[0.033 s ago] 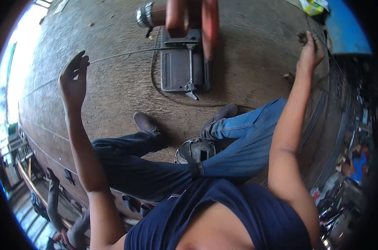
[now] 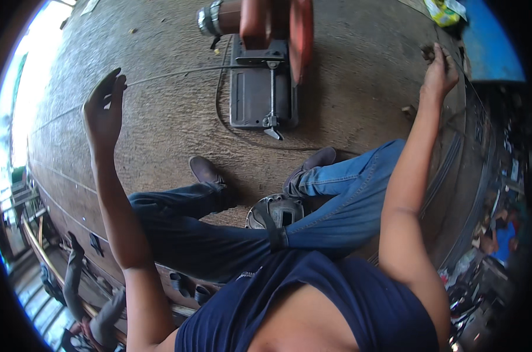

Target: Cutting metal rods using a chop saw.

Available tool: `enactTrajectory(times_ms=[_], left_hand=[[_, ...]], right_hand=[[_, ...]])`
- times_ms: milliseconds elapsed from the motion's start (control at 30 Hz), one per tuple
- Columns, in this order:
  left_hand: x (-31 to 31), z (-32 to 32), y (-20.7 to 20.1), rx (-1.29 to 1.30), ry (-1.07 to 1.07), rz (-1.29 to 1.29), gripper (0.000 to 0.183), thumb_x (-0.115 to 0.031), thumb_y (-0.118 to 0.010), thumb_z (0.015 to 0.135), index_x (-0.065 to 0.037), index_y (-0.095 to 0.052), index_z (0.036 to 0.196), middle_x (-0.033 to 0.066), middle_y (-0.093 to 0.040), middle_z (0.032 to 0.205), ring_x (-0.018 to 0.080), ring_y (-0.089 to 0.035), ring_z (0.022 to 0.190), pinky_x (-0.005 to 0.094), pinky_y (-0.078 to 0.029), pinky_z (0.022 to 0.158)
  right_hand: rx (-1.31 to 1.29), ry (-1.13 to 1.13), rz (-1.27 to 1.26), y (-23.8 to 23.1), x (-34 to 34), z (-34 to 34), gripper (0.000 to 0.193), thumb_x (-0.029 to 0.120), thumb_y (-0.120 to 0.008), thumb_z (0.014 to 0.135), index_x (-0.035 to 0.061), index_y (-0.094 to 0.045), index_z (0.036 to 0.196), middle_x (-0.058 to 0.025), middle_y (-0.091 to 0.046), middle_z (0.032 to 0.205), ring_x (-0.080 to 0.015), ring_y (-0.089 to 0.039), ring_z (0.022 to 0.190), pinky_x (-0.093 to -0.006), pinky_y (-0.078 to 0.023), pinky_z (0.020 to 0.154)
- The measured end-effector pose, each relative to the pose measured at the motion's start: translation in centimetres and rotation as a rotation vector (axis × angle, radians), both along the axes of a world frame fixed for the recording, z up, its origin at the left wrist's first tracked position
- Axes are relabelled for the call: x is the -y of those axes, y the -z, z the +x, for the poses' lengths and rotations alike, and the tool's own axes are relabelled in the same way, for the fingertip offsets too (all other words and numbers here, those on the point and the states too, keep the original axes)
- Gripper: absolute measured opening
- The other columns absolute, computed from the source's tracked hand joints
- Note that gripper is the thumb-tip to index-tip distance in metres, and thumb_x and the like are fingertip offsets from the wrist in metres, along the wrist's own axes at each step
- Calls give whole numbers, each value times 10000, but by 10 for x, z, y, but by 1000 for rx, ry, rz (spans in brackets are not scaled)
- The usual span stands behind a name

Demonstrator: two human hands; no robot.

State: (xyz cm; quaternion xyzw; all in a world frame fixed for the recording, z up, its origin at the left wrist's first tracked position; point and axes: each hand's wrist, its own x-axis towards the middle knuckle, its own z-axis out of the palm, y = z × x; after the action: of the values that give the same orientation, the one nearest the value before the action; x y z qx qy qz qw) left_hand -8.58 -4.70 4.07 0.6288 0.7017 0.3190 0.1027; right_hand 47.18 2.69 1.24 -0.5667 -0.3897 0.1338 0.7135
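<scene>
My left hand (image 2: pixel 104 117) is raised at the left, fingers slightly bent, with a gap between thumb and fingers. A thin rod (image 2: pixel 178 74) runs behind or beside that hand toward the vise of a cut-off saw (image 2: pixel 257 97); I cannot tell whether they touch. The saw has a dark base, a red motor housing and a red disc guard, and stands on the floor ahead of me. At the upper right, my right hand (image 2: pixel 441 73) has its fingers curled together, fingertips dark. Whatever it may pinch is too small to make out.
A dark cable (image 2: pixel 236 138) loops round the saw base. Between my legs lies a welding mask (image 2: pixel 275 212). Beside my right hand are a blue panel (image 2: pixel 492 44) and a yellow-green bag (image 2: pixel 445 13). Another person's grey-clad limbs (image 2: pixel 75 281) show at the lower left.
The saw appears slightly farther right in the view. Both of my hands keep nearly the same pose and place.
</scene>
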Motion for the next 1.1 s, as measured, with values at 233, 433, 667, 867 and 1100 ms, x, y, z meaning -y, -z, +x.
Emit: enactTrajectory(times_ms=[233, 433, 667, 867, 1100], left_hand=[[44, -14, -5, -102, -37, -9, 322, -293, -580, 919, -79, -644, 1150, 104, -686, 1034, 177, -673, 901, 318, -526, 798], [38, -1, -4, -174, 74, -20, 393, -381, -607, 883, -64, -660, 1108, 148, -688, 988, 249, -686, 869, 361, -542, 777], [33, 8, 18, -317, 278, -374, 563, -450, -628, 848, -52, -561, 1240, 192, -660, 1044, 290, -657, 953, 386, -517, 850], [13, 7, 28, -376, 320, -499, 642, -478, -625, 839, -50, -499, 1301, 227, -603, 1156, 321, -625, 1025, 409, -500, 890], [9, -17, 21, -396, 205, -540, 622, -540, -551, 869, -143, -469, 1341, 131, -588, 1226, 274, -592, 1097, 421, -483, 934]], right_hand=[[149, -253, -398, 18, 22, -17, 196, 150, -577, 895, -29, -657, 900, -73, -664, 747, -143, -625, 652, -268, -476, 595], [-58, -766, -1364, 119, 48, -42, 263, 224, -450, 903, 19, -604, 960, -85, -624, 759, -184, -594, 653, -341, -501, 574], [-741, -900, -1688, 277, 126, -131, 509, 307, -274, 978, -121, -503, 1132, -211, -607, 982, -255, -565, 724, -332, -487, 618], [-1393, -832, -1556, 349, 137, -187, 586, 373, -255, 965, -138, -493, 1126, -212, -594, 884, -289, -556, 714, -357, -490, 617], [-2090, -712, -1197, 376, 122, -229, 299, 172, -357, 858, -81, -514, 830, -118, -501, 707, -197, -480, 584, -278, -434, 465]])
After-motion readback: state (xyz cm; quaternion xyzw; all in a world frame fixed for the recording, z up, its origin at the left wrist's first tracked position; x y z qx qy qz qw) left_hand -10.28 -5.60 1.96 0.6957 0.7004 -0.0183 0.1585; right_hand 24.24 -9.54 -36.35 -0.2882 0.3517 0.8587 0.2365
